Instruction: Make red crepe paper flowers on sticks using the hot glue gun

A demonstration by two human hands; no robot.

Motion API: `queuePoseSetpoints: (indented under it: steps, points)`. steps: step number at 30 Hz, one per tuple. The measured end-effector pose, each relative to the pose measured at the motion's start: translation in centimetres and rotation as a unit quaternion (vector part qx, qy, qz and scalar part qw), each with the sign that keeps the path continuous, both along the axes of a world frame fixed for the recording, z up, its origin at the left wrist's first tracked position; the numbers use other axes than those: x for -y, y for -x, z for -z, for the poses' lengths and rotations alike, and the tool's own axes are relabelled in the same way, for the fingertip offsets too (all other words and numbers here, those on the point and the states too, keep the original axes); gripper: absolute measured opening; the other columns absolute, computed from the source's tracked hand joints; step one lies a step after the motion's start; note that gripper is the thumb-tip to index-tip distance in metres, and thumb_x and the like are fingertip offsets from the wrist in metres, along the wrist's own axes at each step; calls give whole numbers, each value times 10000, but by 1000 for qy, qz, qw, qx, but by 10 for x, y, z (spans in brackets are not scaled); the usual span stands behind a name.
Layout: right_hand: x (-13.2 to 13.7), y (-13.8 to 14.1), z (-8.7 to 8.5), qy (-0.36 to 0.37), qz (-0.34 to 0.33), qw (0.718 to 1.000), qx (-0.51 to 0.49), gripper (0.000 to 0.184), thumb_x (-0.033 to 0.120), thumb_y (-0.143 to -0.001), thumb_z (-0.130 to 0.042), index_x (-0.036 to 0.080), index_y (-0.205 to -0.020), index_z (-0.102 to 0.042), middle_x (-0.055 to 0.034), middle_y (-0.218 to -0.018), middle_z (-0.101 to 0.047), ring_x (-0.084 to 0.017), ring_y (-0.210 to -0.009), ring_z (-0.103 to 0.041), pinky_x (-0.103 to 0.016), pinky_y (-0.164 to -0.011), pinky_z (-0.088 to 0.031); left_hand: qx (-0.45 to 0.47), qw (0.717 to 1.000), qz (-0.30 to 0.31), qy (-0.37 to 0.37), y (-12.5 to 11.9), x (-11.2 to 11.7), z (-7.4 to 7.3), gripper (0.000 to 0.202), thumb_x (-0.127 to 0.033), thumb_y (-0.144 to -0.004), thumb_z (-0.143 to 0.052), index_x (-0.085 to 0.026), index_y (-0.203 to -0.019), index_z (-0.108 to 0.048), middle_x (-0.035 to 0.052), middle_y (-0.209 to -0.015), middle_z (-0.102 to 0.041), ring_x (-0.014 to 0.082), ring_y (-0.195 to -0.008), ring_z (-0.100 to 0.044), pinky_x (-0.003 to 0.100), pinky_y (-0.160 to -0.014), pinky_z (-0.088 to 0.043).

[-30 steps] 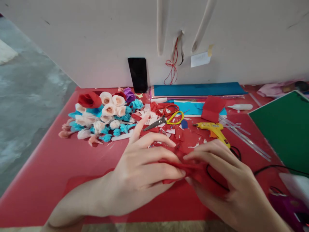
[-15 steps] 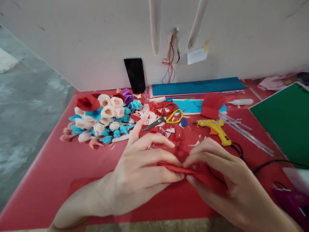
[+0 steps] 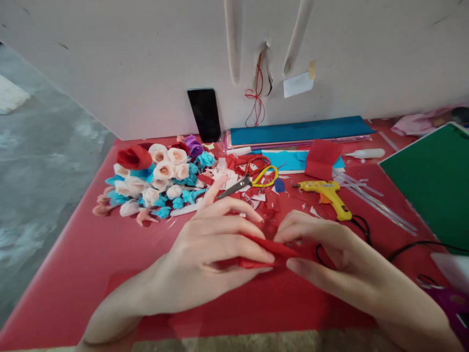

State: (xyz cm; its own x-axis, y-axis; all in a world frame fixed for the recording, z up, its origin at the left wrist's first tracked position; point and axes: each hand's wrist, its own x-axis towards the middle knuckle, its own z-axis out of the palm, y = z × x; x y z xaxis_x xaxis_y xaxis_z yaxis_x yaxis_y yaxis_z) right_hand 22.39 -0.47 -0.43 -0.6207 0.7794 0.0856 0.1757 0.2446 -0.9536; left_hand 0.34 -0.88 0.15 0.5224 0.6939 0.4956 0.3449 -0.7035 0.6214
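Note:
A folded piece of red crepe paper (image 3: 284, 248) is held low over the near part of the table. My left hand (image 3: 216, 249) grips it between the fingers and thumb, with the index finger raised toward the scissors. From the other side, the fingertips and thumb of my right hand (image 3: 340, 261) close around the paper's right end, slightly parted along its edge. Beyond my hands lie scissors (image 3: 242, 184) with red and yellow handles among paper scraps. A yellow glue gun (image 3: 328, 190) rests past my right hand.
Paper flowers (image 3: 164, 171) in red, white, blue and purple heap at left. A phone (image 3: 205, 115) leans against the wall. Behind are blue paper sheets (image 3: 300, 129), a square red paper (image 3: 322, 159), glue sticks (image 3: 381, 205) and a white bottle (image 3: 366, 154). A green board (image 3: 432, 181) stands right.
My right thumb and fingers have spread slightly apart at the paper's edge. The red paper has tilted and shows more of its face. Things on the table have stayed put.

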Motion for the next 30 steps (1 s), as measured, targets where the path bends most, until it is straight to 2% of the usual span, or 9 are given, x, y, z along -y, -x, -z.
queuePoseSetpoints:
  steps: [6, 8, 12, 18, 21, 24, 26, 28, 30]
  points:
    - [-1, -2, -11, 3, 49, 998, 24, 49, 198, -862, -565, 219, -873, -607, 30, -850, -614, -61, -786, -572, -132, -703, -460, 28, 999, -6, 35, 1, -1, 2, 105, -138, -743, -716, -191, -820, -669, -1, -787, -693, 155, -928, -587, 265, -833, -518]
    - [0, -2, -14, -14, 57, 997, 42, 58, 194, -853, -568, 199, -810, -608, 23, -789, -602, -64, -733, -563, -136, -673, -462, 29, 999, -7, 45, 2, -1, 2, 128, -121, -740, -713, -202, -828, -668, 0, -797, -696, 164, -927, -589, 271, -805, -534]
    - [3, -1, -18, -65, 80, 993, 58, 48, 176, -830, -589, 200, -790, -604, 27, -759, -602, -67, -718, -563, -138, -667, -474, 17, 999, -6, 45, 3, 0, 1, 158, -129, -728, -726, -215, -845, -663, -9, -800, -697, 171, -930, -586, 321, -897, -500]
    - [9, -9, -20, -146, 82, 985, 51, 151, 115, -819, -566, 254, -860, -607, 25, -815, -594, -86, -740, -564, -176, -658, -486, 6, 999, -25, 34, 3, -2, 0, 125, -150, -740, -719, -224, -814, -650, -17, -770, -695, 173, -892, -601, 357, -914, -477]
    - [11, -12, -18, -106, 78, 991, 7, 150, 139, -840, -551, 277, -863, -607, 28, -833, -589, -88, -764, -565, -178, -702, -488, 16, 999, -24, 33, 2, -2, 0, 128, -141, -727, -732, -209, -800, -652, -21, -761, -694, 156, -880, -600, 327, -901, -479]
    - [10, -12, -15, -16, 75, 996, -53, 135, 185, -896, -497, 270, -834, -582, 23, -907, -623, -99, -864, -588, -173, -761, -491, 24, 999, -23, 38, 1, -3, -1, 123, -122, -725, -731, -186, -799, -656, -7, -781, -700, 150, -896, -594, 301, -888, -481]
    - [8, -9, -14, 35, 48, 996, -71, 136, 209, -923, -461, 263, -840, -554, 23, -820, -630, -93, -781, -604, -153, -658, -495, 21, 999, -23, 33, 1, -3, -1, 120, -124, -720, -736, -177, -788, -653, -2, -785, -703, 146, -889, -591, 293, -883, -480]
    - [6, -7, -15, 25, 61, 997, -51, 141, 201, -926, -448, 269, -853, -547, 39, -684, -589, -74, -604, -564, -133, -498, -441, 17, 999, -32, 29, 1, -4, -1, 113, -118, -726, -728, -180, -776, -648, -8, -768, -700, 139, -873, -591, 288, -872, -483]
    - [6, -7, -16, -46, 104, 994, 4, 152, 153, -897, -472, 279, -872, -552, 52, -639, -556, -62, -509, -500, -136, -439, -399, 15, 999, -37, 32, 0, -4, -1, 109, -119, -734, -720, -185, -779, -645, -14, -763, -698, 137, -863, -593, 300, -884, -477]
